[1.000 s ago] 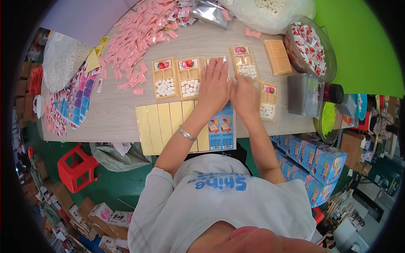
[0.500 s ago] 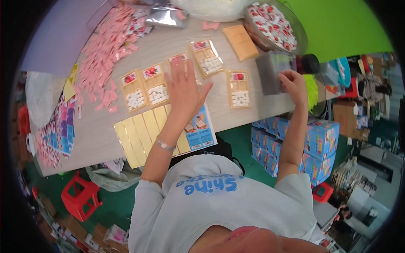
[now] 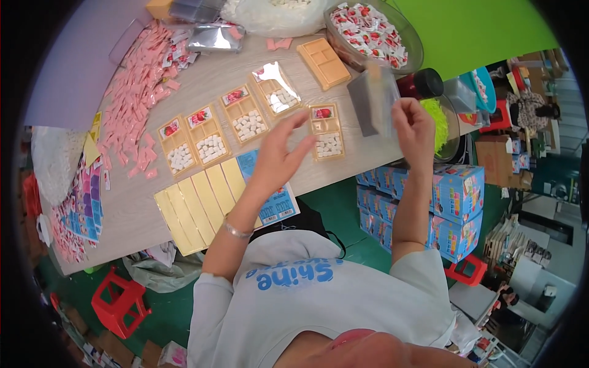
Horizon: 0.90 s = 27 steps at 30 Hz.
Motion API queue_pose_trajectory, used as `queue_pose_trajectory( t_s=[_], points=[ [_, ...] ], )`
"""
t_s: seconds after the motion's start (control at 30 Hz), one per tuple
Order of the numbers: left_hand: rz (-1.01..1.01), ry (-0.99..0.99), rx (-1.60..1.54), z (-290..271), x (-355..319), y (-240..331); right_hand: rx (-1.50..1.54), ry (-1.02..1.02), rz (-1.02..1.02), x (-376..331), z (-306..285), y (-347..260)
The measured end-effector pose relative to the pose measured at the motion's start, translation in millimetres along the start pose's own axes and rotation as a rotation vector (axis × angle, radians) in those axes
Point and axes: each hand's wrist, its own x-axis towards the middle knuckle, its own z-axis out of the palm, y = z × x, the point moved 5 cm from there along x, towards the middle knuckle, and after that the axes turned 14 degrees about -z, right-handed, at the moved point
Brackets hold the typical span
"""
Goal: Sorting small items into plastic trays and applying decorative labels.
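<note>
My right hand [image 3: 415, 132] pinches the edge of a clear plastic lid [image 3: 384, 98], blurred by motion, beside a stack of clear lids [image 3: 363, 109]. My left hand [image 3: 279, 158] is raised with its fingers apart and holds nothing. Just beyond its fingertips lies a tan tray [image 3: 326, 130] with white pieces and a strawberry-printed packet. A similar tray [image 3: 277, 92] shines under a clear cover. Further left lie more filled trays: one tray [image 3: 244, 113], another tray [image 3: 207, 135] and a third tray [image 3: 177, 146].
Yellow-and-blue printed card sheets [image 3: 205, 195] lie at the near edge. Pink packets [image 3: 132, 92] are heaped at left. Empty tan trays [image 3: 324, 63], a bowl of strawberry packets [image 3: 368, 37] and a dark-lidded jar [image 3: 420, 84] stand beyond. Blue boxes [image 3: 457, 193] are stacked below the table.
My left hand has drawn back toward me and off the trays. My right hand has lifted a lid slightly at the stack. The view has shifted a little.
</note>
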Motion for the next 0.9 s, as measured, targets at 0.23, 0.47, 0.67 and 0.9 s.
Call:
queue_pose_trajectory(
  t_s=[0.23,0.47,0.67,0.9],
  points=[
    [-0.063,-0.031,-0.823,38.6,19.0,-9.2,0.644,-0.319,-0.010,-29.3,107.1,-37.4],
    [-0.277,0.155,-1.129,-23.2,-32.2,-58.3,1.116,-0.424,0.297,-55.7,191.1,-39.9],
    [-0.127,0.226,-1.103,-78.5,-97.4,-85.9,1.109,-0.471,0.188,-49.6,219.9,-71.3],
    [-0.328,0.717,-1.021,-147.8,-134.2,-104.1,0.740,-0.546,0.247,-31.8,327.1,-59.0]
  ],
)
